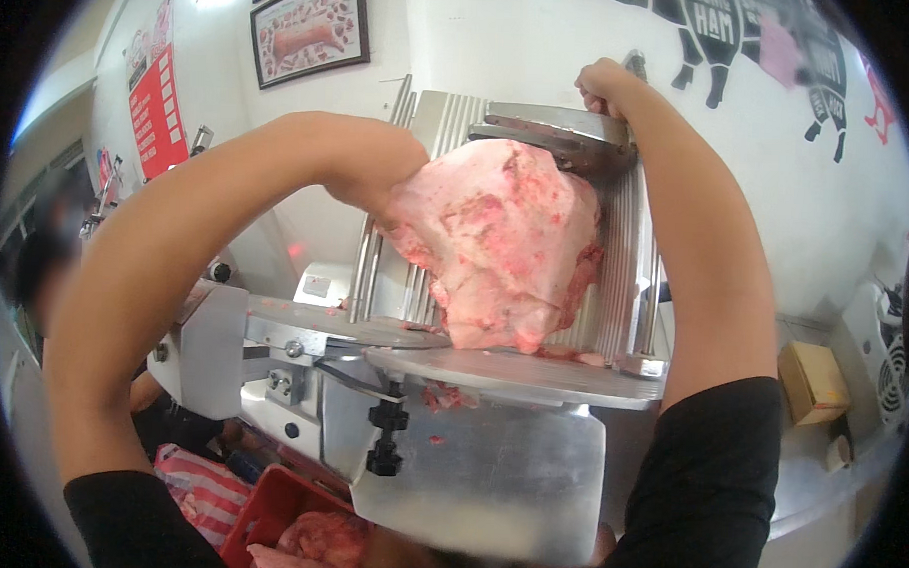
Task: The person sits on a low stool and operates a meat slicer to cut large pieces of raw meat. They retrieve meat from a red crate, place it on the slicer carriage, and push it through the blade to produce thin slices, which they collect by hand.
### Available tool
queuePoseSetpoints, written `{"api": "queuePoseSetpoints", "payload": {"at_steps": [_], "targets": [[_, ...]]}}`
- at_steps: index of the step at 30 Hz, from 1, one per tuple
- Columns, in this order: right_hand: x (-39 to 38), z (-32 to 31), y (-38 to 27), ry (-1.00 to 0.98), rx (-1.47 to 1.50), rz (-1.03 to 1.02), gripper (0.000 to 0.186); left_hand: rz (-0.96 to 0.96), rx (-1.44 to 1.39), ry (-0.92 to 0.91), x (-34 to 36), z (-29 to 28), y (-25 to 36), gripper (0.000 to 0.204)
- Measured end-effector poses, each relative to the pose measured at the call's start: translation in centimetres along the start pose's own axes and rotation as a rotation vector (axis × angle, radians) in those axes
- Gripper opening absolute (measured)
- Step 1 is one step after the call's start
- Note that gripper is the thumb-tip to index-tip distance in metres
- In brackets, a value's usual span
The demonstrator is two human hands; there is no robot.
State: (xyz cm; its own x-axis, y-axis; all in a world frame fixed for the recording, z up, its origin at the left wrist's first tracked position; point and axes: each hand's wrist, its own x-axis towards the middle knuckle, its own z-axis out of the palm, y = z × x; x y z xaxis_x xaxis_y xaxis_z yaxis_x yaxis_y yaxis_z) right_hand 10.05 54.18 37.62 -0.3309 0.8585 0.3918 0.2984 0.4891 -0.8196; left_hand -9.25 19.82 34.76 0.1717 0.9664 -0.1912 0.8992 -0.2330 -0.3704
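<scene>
A large pale pink cut of raw meat [506,236] with a fatty surface rests on the ridged, sloping metal carriage of a meat slicer [616,260]. Its lower end reaches the flat metal edge above the front plate. My left hand [373,176] presses against the meat's left side; its fingers are hidden behind the meat. At the far right of the carriage, my right hand [610,87] is closed around the handle [635,65] by the metal meat pusher [560,122]. The pusher lies against the meat's far end.
Below left, a red crate [267,503] holds more raw meat [320,545], beside a red-and-white striped bag [202,491]. A yellowish box [813,382] and a tape roll [839,454] sit on the right-hand counter. Another person [50,260] is partly visible at left. Meat scraps cling to the slicer's front plate [488,465].
</scene>
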Motion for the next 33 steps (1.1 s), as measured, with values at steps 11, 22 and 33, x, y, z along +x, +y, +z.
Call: {"api": "queuePoseSetpoints", "payload": {"at_steps": [11,22,33], "targets": [[-0.7,0.8,-0.7,0.011,-0.092,0.016,0.021,-0.098,0.363,0.029,0.2,1.8,-0.1,0.035],[1.6,-0.1,1.1,0.038,-0.113,-0.032,0.023,-0.012,0.526,0.135,0.2,2.3,-0.5,0.07],[-0.7,1.2,-0.9,0.012,-0.285,-0.026,0.024,0.084,0.312,0.289,-1.5,3.1,-1.1,0.065]]}}
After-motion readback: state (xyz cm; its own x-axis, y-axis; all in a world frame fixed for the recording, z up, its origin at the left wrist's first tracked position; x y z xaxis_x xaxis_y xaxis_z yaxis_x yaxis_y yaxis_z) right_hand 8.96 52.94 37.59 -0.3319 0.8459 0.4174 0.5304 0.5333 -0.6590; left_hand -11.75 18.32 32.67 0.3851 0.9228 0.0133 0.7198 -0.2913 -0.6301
